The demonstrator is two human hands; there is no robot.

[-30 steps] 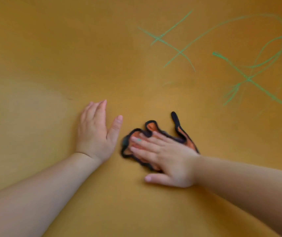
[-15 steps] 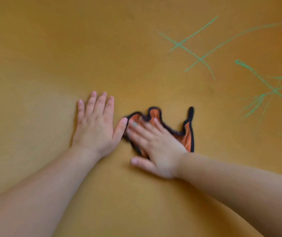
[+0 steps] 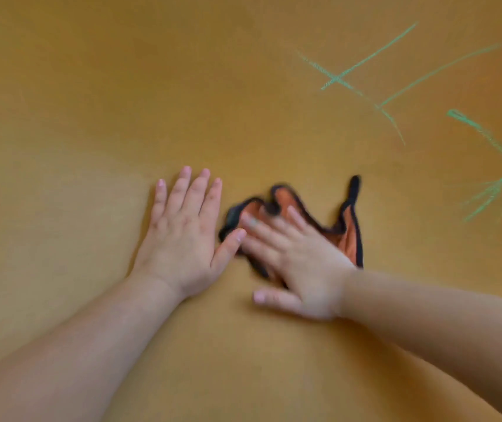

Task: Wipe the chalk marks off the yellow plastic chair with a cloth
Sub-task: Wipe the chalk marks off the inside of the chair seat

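Observation:
The yellow plastic chair surface [image 3: 91, 102] fills the whole view. Green chalk marks [image 3: 362, 83] cross it at the upper right, with more green lines [image 3: 493, 190] at the right edge. An orange cloth with a black hem [image 3: 348, 236] lies crumpled in the middle. My right hand [image 3: 298, 263] presses flat on the cloth with straight fingers, blurred by motion. My left hand [image 3: 182, 233] rests flat on the chair just left of the cloth, its thumb touching my right fingertips.
My right hand has slid the cloth leftward until it meets my left thumb. My left fingers have spread. The view has shifted, so the chalk marks sit further right.

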